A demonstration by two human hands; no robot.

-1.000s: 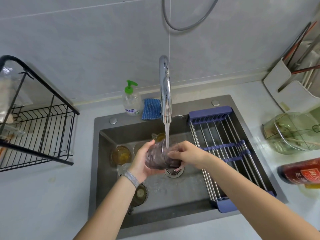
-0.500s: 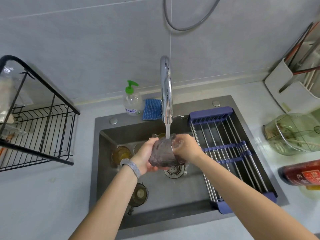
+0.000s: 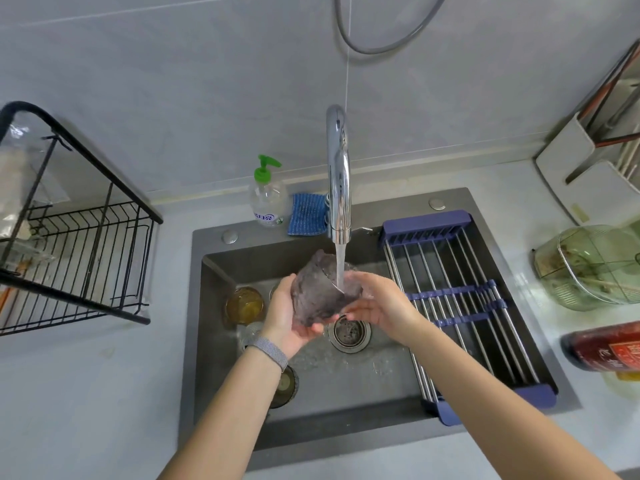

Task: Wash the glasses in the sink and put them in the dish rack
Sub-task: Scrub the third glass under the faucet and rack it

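Purple glass [image 3: 320, 294]: textured, tilted, held above the sink [image 3: 214, 341] under the water stream [image 3: 340, 268] from the chrome tap [image 3: 338, 178]; the stream strikes its upper side. Left hand [image 3: 289, 318]: grasping the glass from the left and below, fingers curled under its base; grey band on the wrist. Right hand [image 3: 377, 303]: fingers against the right side of the glass, thumb on top, gripping it. Sink contents: amber glass [image 3: 244, 304] at the left wall; a clear glass [image 3: 251, 332] just in front of it, partly hidden; a dark glass [image 3: 285, 384] below the left forearm; drain [image 3: 349, 333] at centre, wet floor around it. Roll-up rack [image 3: 460, 299]: steel rods with blue ends, laid across the right side of the sink. Black wire rack [image 3: 79, 244]: on the surface [image 3: 86, 393], left. Behind the sink: soap bottle [image 3: 268, 199] with green pump, blue cloth [image 3: 308, 214] beside it. Right of the sink: green container [image 3: 588, 266], red bottle [image 3: 604, 346].
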